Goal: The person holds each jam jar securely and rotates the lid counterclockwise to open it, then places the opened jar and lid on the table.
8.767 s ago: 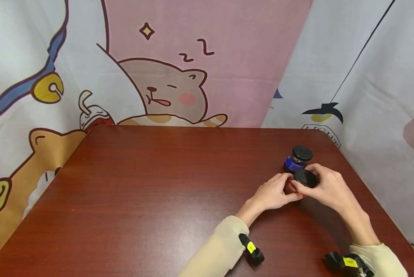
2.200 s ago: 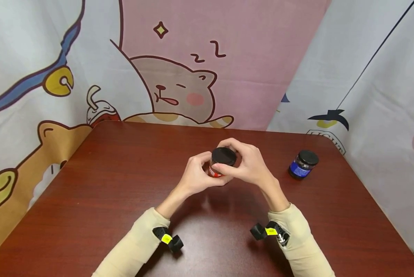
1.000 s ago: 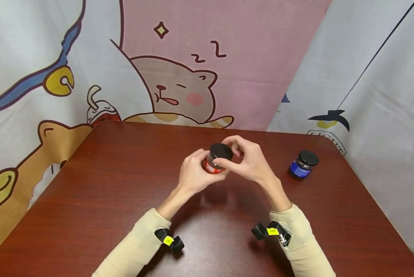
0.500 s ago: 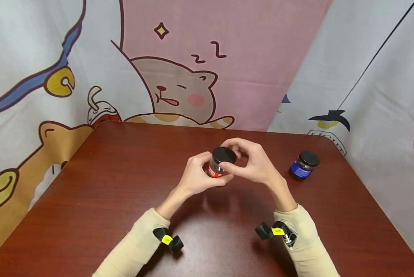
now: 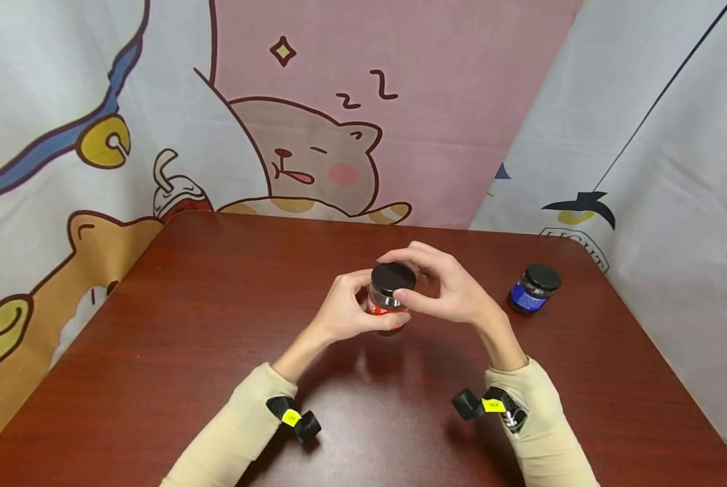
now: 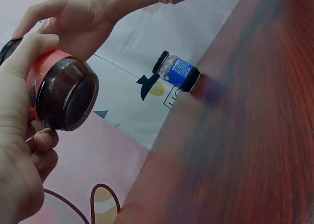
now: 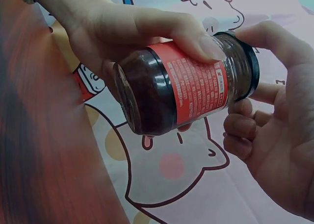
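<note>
In the head view my left hand [image 5: 346, 310] grips a glass jar [image 5: 385, 299] with a red label and a dark filling, held up over the table. My right hand [image 5: 451, 289] has its thumb on the near edge of the black lid [image 5: 393, 276] and its index finger at the far edge, pinching it. From the right wrist view, the jar's red label [image 7: 198, 84] carries pale print, and the left thumb lies along it. The lid sits on the jar there. The left wrist view shows the jar's dark base [image 6: 71, 94] tilted toward the camera.
A second jar [image 5: 532, 292], with a blue label and black lid, stands upright on the right side of the brown wooden table [image 5: 217, 318]. Behind the table hangs a cloth [image 5: 436, 101] with cartoon prints. Black wrist cameras [image 5: 307, 426] are strapped over both sleeves.
Both hands have carried the red-labelled jar from beside the blue-labelled one to the table's middle. Over the last second the right fingers have shifted around the lid, and the jar has tipped and moved slightly.
</note>
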Available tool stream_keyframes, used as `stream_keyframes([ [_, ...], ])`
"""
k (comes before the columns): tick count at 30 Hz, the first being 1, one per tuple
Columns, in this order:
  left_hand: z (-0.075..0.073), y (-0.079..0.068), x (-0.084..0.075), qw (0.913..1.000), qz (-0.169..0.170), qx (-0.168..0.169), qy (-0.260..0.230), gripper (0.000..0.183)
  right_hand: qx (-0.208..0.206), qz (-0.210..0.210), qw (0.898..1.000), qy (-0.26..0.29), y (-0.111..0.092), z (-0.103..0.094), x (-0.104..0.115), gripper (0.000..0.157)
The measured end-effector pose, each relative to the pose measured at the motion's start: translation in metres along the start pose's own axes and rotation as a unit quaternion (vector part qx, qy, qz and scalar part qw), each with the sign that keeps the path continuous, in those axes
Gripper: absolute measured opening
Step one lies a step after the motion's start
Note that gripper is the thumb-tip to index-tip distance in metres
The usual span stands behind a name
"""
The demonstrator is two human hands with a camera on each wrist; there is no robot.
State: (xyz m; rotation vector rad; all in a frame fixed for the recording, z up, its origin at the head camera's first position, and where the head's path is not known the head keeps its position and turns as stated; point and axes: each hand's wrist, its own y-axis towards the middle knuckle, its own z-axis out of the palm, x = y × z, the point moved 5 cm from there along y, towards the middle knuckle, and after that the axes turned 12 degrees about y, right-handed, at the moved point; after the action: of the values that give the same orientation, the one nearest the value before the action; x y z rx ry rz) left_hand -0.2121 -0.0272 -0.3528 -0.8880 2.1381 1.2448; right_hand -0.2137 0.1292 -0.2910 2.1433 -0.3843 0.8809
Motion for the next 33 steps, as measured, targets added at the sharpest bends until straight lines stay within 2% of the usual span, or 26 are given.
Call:
stream_keyframes([
  [4,-0.001,0.0,-0.001,0.9996,0.013,-0.018,0.017,0.039,0.002,-0.003,0.999,-0.035,0.0,-0.001,0.001,0.049],
  [8,-0.004,0.0,-0.001,0.9968,0.016,-0.055,0.057,0.036,-0.022,0.011,0.997,-0.072,0.0,-0.002,0.0,0.054],
  [13,-0.007,-0.001,-0.003,0.9841,0.001,-0.104,0.144,0.034,-0.067,0.026,0.991,-0.109,0.001,-0.002,-0.002,0.051],
  [16,-0.009,-0.002,-0.003,0.975,-0.017,-0.121,0.186,0.036,-0.089,0.037,0.988,-0.124,0.002,-0.001,-0.002,0.051],
  [23,-0.009,-0.005,-0.001,0.9637,-0.055,-0.13,0.226,0.038,-0.121,0.057,0.978,-0.159,0.003,0.005,-0.004,0.054],
  [33,-0.008,-0.005,-0.001,0.9584,-0.052,-0.134,0.246,0.037,-0.138,0.053,0.972,-0.185,0.004,0.008,-0.005,0.05],
])
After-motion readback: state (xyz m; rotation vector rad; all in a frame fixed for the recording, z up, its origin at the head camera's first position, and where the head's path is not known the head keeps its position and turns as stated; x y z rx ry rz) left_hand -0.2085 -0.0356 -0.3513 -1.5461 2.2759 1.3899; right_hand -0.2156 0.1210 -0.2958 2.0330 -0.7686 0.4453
